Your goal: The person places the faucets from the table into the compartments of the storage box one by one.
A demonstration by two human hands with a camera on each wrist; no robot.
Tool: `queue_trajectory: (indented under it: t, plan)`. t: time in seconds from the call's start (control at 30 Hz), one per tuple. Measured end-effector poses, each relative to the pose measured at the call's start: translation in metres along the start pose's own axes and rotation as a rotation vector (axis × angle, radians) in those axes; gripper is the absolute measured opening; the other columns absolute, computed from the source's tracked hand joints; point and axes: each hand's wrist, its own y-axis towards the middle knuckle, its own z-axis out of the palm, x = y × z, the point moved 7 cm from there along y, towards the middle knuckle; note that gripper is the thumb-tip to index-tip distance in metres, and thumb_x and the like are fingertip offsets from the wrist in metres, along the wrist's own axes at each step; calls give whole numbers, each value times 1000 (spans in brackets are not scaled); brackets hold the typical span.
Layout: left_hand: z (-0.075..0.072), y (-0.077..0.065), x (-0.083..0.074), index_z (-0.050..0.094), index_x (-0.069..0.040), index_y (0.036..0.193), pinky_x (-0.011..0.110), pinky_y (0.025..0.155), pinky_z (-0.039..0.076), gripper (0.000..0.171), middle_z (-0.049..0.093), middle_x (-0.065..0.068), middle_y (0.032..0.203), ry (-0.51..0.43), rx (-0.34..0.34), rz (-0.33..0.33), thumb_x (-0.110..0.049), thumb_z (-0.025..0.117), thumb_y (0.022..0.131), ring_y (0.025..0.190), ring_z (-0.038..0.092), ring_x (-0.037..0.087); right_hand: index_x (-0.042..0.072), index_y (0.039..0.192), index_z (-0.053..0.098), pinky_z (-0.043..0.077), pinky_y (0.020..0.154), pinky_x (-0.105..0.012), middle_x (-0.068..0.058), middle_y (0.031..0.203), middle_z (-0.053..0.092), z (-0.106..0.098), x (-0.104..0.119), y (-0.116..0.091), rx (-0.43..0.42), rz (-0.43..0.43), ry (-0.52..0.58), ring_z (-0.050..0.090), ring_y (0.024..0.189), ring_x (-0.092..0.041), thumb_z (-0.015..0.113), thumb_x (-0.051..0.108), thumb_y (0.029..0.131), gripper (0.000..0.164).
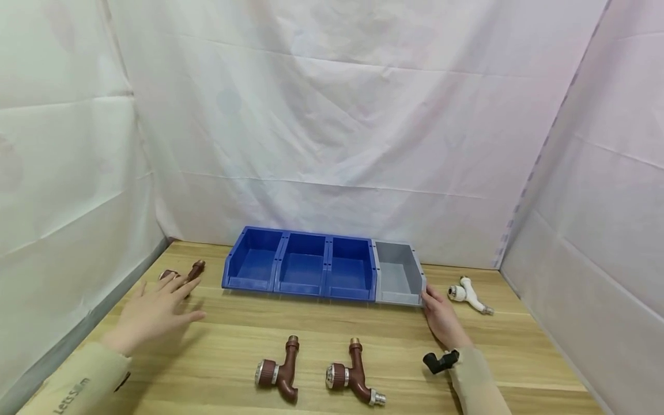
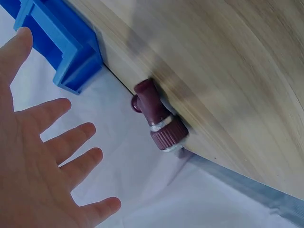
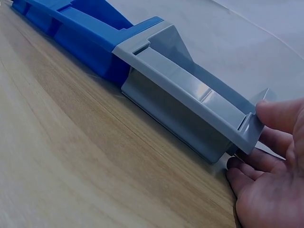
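Now the right hand (image 1: 445, 323) pinches the gray bin (image 1: 398, 298) beside the blue bins (image 1: 300, 287) on the tabletop (image 1: 233, 328); the left hand (image 1: 155, 314) has fingers (image 2: 73, 145) spread, holding nothing. The bin seems light and stiff, best held by its edge (image 3: 251, 134).

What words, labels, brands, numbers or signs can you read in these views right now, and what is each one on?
"Lets Slim", dark print on the person's left sleeve, seen in the head view; the small letters are slightly soft.
No other text can be read: none on the blue bins, gray bin, maroon taps or white tap.
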Motion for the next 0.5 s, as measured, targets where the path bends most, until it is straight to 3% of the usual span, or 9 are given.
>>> queue_trajectory:
  t: [0.27, 0.5]
  plan:
    - [1, 12, 11, 48, -6, 142, 77, 99, 8, 88, 41, 28, 143, -26, 3, -35, -71, 55, 83, 129, 34, 53, -4, 153, 9, 21, 113, -23, -16, 161, 5, -5, 2, -5, -15, -1, 29, 5, 146, -27, 37, 8, 105, 57]
    - [13, 18, 26, 46, -4, 142, 77, 95, 20, 90, 36, 33, 143, -51, 41, -58, -69, 58, 83, 126, 34, 56, -3, 153, 9, 16, 116, -30, -15, 161, 5, 0, 1, 0, 6, 0, 58, 5, 146, -25, 34, 4, 105, 55]
